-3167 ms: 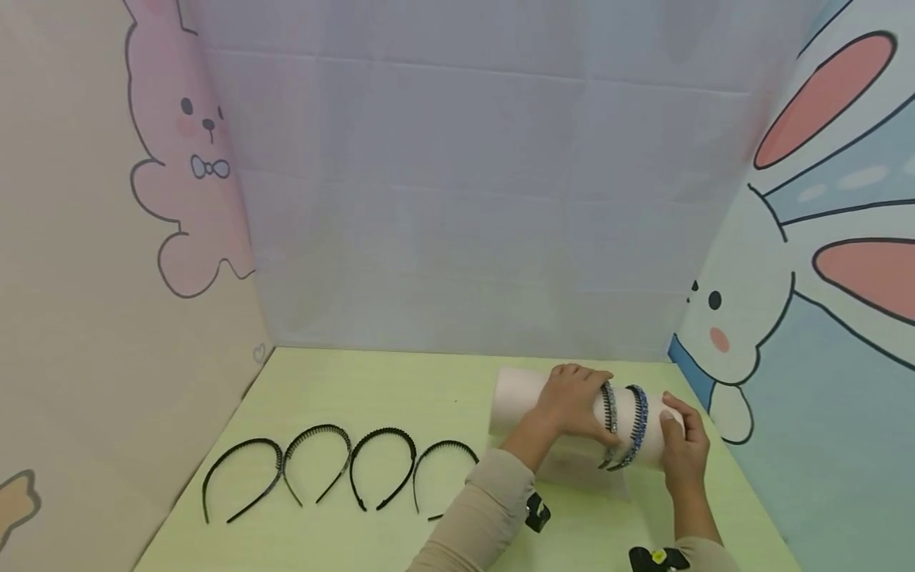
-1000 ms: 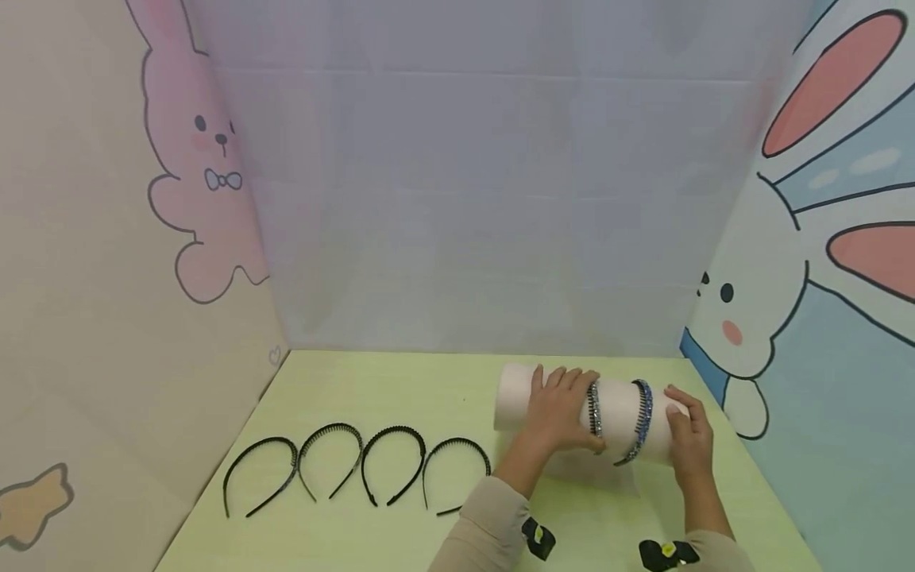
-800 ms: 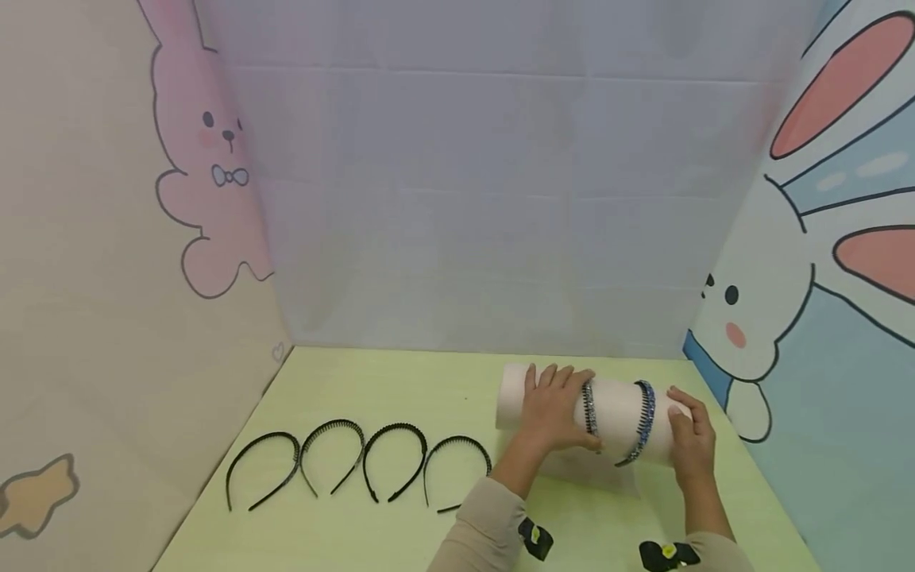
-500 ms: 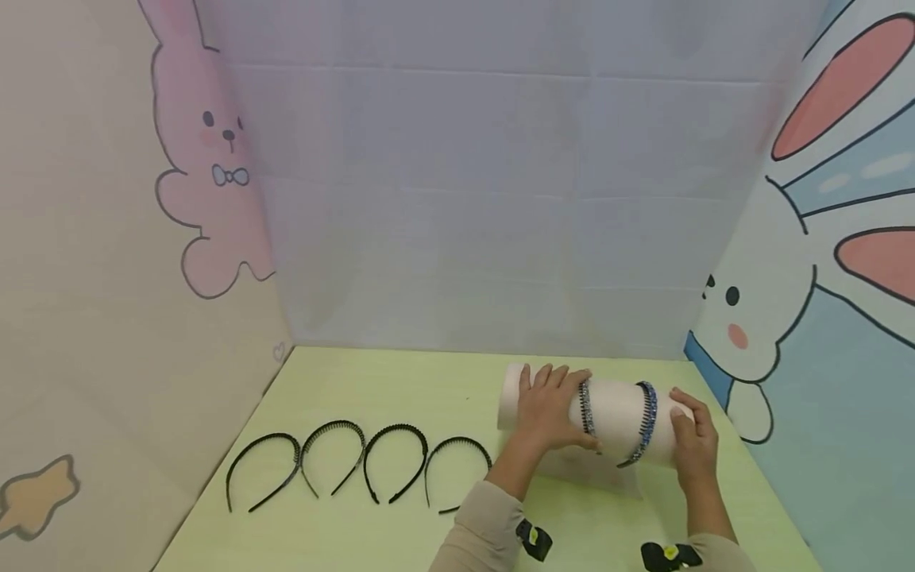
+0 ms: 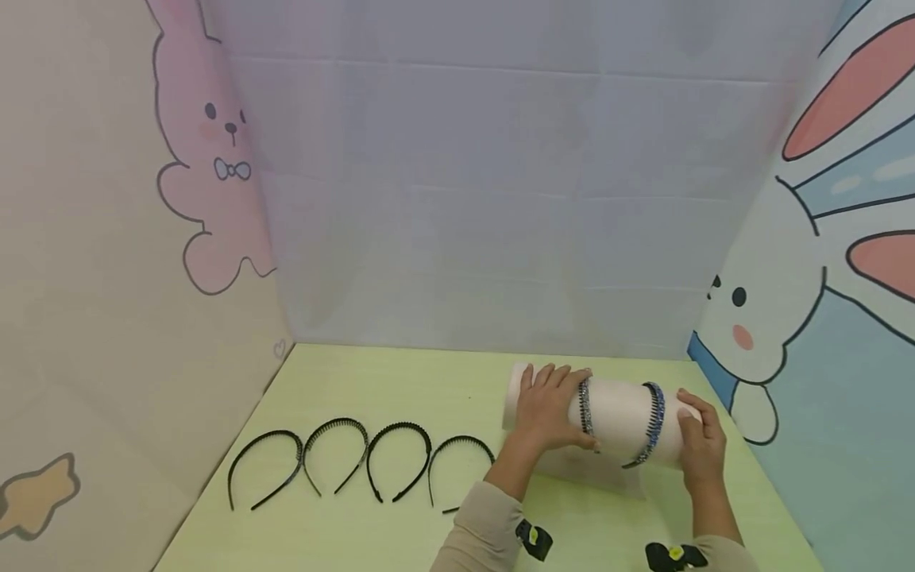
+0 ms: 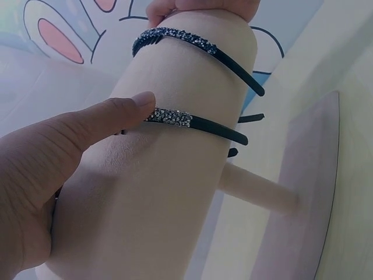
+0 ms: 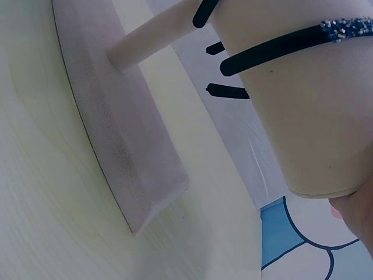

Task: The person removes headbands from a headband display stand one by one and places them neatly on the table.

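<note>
A white padded cylinder of a headband stand (image 5: 616, 413) lies sideways at the right of the table, raised on a stem (image 6: 262, 189) over a flat base (image 6: 309, 181). Two glittery headbands with black teeth straddle it: a silver one (image 5: 585, 403) near the middle and a blue one (image 5: 654, 425) nearer the right end. My left hand (image 5: 546, 409) reaches over the cylinder and holds the silver headband, thumb tip on its glitter front. With thumb and fingers my right hand (image 5: 704, 445) grips the cylinder's right end.
Several black headbands stretch in a row across the table's left and middle, including a toothed one (image 5: 336, 453) and a braided-looking one (image 5: 398, 461). The rightmost headband (image 5: 461, 441) is partly hidden by my left sleeve (image 5: 479, 528). Rabbit-printed walls (image 5: 758, 334) enclose the table (image 5: 372, 381).
My left hand has slid the silver headband leftward along the cylinder, widening the space between it and the blue one. My right hand has kept its grip on the cylinder's end.
</note>
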The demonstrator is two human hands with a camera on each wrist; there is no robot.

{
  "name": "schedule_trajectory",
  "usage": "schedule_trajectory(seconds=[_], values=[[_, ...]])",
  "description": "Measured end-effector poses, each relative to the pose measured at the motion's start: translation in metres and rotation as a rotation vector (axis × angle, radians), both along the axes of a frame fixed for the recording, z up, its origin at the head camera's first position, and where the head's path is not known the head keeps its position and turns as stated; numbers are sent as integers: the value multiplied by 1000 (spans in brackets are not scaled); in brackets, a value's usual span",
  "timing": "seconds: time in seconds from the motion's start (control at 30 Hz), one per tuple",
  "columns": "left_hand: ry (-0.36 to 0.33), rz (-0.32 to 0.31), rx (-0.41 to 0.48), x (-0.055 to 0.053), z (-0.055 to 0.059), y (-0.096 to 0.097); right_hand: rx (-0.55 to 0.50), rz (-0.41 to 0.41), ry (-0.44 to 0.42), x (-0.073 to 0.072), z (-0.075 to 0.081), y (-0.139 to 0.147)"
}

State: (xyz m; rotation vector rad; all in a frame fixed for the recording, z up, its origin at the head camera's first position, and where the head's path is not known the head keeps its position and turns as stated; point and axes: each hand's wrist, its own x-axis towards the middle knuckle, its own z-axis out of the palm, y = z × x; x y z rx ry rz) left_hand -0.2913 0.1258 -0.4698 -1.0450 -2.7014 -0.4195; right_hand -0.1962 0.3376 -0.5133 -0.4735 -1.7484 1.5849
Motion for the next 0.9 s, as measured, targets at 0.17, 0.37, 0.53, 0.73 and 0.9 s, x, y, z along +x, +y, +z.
schedule_trajectory(seconds=[0.17, 0.37, 0.53, 0.73, 0.9], values=[[0, 5, 9, 0, -1, -2, -20, -4, 4, 1, 0, 1], [5, 30, 4, -1, 0, -5, -45, 9, 31, -1, -2, 2], [5, 35, 14, -2, -1, -8, -51, 15, 41, -2, -1, 1], [6, 46, 25, -3, -1, -13, -65, 7, 28, -2, -2, 2], [7, 61, 26, -6, -2, -19, -68, 6, 60, -3, -3, 3]])
